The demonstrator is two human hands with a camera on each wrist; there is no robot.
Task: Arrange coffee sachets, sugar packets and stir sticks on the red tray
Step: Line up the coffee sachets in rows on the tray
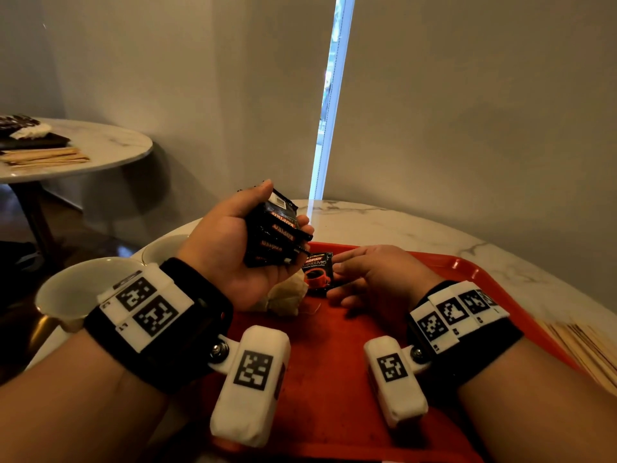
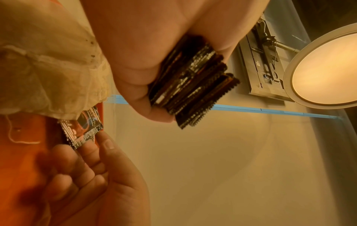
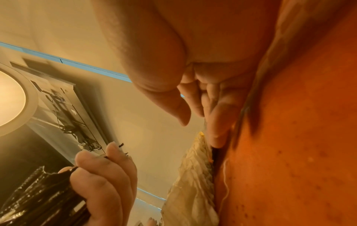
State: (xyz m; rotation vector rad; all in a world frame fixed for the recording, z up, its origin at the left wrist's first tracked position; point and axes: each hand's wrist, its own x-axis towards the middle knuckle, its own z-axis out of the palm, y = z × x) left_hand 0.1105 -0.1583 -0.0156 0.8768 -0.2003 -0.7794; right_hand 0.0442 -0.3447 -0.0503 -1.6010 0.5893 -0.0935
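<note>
Nearest my head camera: two white wrist-camera housings (image 1: 250, 384), strapped on black bands, both above the near part of the red tray (image 1: 334, 379).
Item: my right hand (image 1: 377, 279), palm down over the tray, fingers loosely extended, fingertips (image 2: 85, 150) touching the near edge of one Kopiko Supremo coffee sachet (image 1: 317, 274). That sachet lies flat on the tray, toward its far rim.
Item: cream tea bags (image 1: 287, 297) with a loose string, on the tray just left of the flat sachet, partly under my left hand.
Item: my left hand (image 1: 233, 248), raised above the tray's left side, palm up, thumb and fingers curled round a fanned stack of black Kopiko sachets (image 1: 273, 232).
Item: two white cups (image 1: 76, 289), off the tray's left edge.
Item: wooden stir sticks (image 1: 587, 349), off the tray's right edge on the marble table (image 1: 400, 225).
Farthest from the tray: a second round table (image 1: 100, 145) at left, bearing more sticks and dark packets.
</note>
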